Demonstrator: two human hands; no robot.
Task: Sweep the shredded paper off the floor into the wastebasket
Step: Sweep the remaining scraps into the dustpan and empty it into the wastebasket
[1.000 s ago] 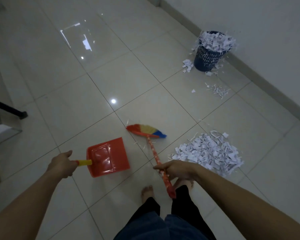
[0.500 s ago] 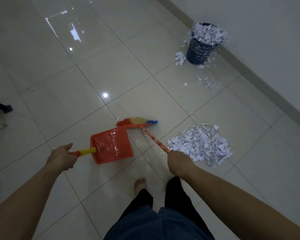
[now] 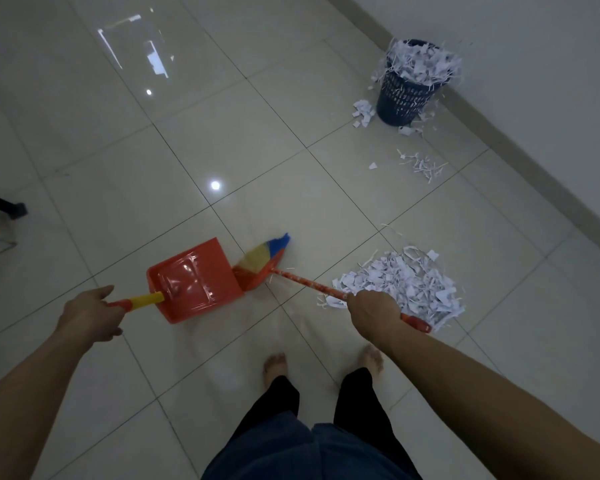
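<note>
Broom at dustpan, paper pile untouched
Left hand (image 3: 90,315) grips dustpan (image 3: 194,280) handle, right hand (image 3: 373,311) fingers wrapped round broom (image 3: 267,263); shredded paper pile (image 3: 400,284) right; wastebasket (image 3: 407,95) overflowing, so dumped shreds likely spill.

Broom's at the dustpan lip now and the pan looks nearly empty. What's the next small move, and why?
Probably swing the broom right, behind the big paper pile, and set the dustpan beside it. The right hand grips the broom handle with its bristles at the pan's edge, the left hand holds the pan's handle, and the pile lies unswept.
</note>
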